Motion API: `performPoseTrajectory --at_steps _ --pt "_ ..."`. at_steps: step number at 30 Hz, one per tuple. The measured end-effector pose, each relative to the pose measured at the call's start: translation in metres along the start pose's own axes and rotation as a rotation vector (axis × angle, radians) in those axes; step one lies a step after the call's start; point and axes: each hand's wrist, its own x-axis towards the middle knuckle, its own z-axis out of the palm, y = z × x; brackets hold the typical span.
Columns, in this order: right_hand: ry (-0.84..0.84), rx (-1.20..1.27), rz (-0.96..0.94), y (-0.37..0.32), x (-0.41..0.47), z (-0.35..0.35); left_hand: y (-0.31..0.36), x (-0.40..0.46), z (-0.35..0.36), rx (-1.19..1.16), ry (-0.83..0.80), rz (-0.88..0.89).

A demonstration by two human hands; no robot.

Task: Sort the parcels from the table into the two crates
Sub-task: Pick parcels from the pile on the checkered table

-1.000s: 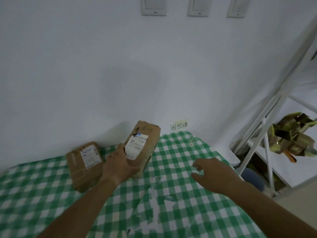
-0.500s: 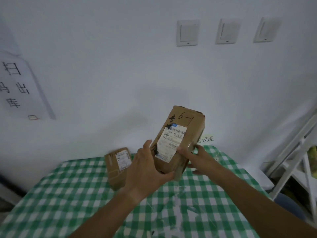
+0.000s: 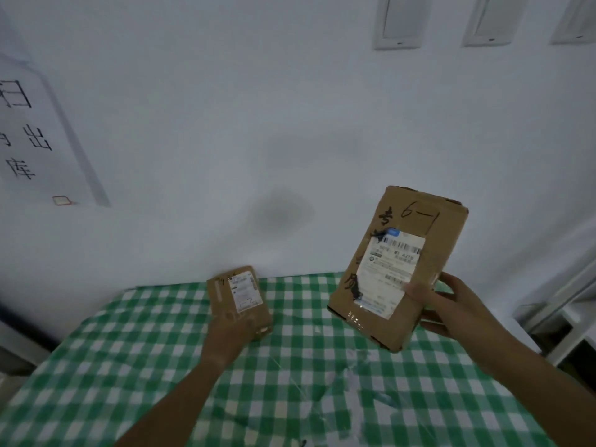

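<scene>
A tall brown cardboard parcel marked "6-1", with a white shipping label, hangs above the right side of the table. My right hand grips its lower right edge, thumb on the front face. A smaller brown parcel with a white label lies on the green-and-white checked tablecloth near the wall. My left hand is blurred and lies over the near end of that small parcel; whether its fingers grip it is unclear. No crates are in view.
A white wall stands right behind the table, with a paper sign at the left and three wall switches at the top right. White shelf frames stand off the table's right edge.
My left hand has let go of the "6-1" parcel and moved down-left onto the small parcel. My right hand now holds the "6-1" parcel alone, further right.
</scene>
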Motion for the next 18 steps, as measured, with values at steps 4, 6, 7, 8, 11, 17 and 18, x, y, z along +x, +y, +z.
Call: performPoseTrajectory --at_steps 4,6,7,8,11,17,18 --pt "0.034 -0.015 0.028 0.025 0.01 -0.007 -0.044 0.047 0.007 -0.075 0.084 -0.303" --pt "0.058 -0.013 0.06 0.037 0.015 -0.008 -0.062 0.065 0.012 -0.184 0.041 -0.465" --pt "0.067 -0.016 0.074 0.042 0.017 -0.008 -0.066 0.071 0.016 -0.234 -0.001 -0.492" --pt "0.073 -0.017 0.085 0.047 0.019 -0.008 -0.07 0.075 0.019 -0.282 -0.047 -0.493" --pt "0.078 -0.02 0.104 0.056 0.022 -0.008 -0.077 0.084 0.03 -0.419 -0.088 -0.528" --pt "0.101 -0.037 0.107 0.056 0.023 -0.006 -0.079 0.101 0.034 -0.654 -0.224 -0.546" --pt "0.101 -0.035 0.11 0.055 0.022 -0.006 -0.078 0.103 0.034 -0.669 -0.245 -0.541"
